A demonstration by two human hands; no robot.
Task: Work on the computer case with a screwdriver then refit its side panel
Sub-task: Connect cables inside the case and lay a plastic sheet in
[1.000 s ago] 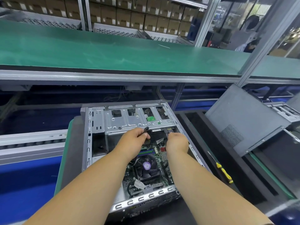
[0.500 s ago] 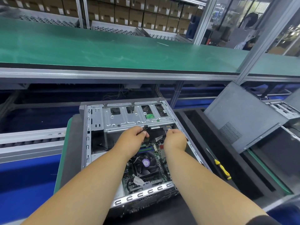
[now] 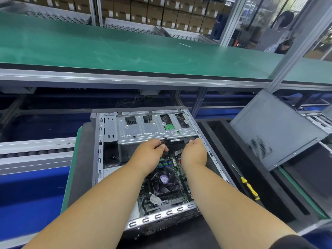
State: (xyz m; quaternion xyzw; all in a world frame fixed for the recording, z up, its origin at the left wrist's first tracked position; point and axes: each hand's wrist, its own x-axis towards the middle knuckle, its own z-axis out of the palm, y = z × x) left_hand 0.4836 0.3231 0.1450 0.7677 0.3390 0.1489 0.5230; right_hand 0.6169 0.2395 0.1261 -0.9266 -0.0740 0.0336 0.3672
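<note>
The open computer case (image 3: 107,133) lies on its side on a dark pad, its motherboard and fan (image 3: 164,180) showing. Both my hands reach inside, just under the silver drive cage (image 3: 147,129). My left hand (image 3: 150,153) pinches a small black cable connector (image 3: 164,141). My right hand (image 3: 195,152) has its fingers curled at a black part under the cage; what it grips is hidden. A screwdriver (image 3: 249,187) with a yellow-and-black handle lies to the right of the case. The grey side panel (image 3: 273,130) leans tilted at the right.
A green conveyor shelf (image 3: 125,51) runs across above the case. Another open case (image 3: 321,121) sits at far right behind the panel. Roller rails (image 3: 36,150) lie at left. Stacked cardboard boxes (image 3: 161,13) and a person (image 3: 283,42) are in the background.
Both hands have stayed under the drive cage, shifting only slightly. The view has tipped a little, so the case sits higher in the frame.
</note>
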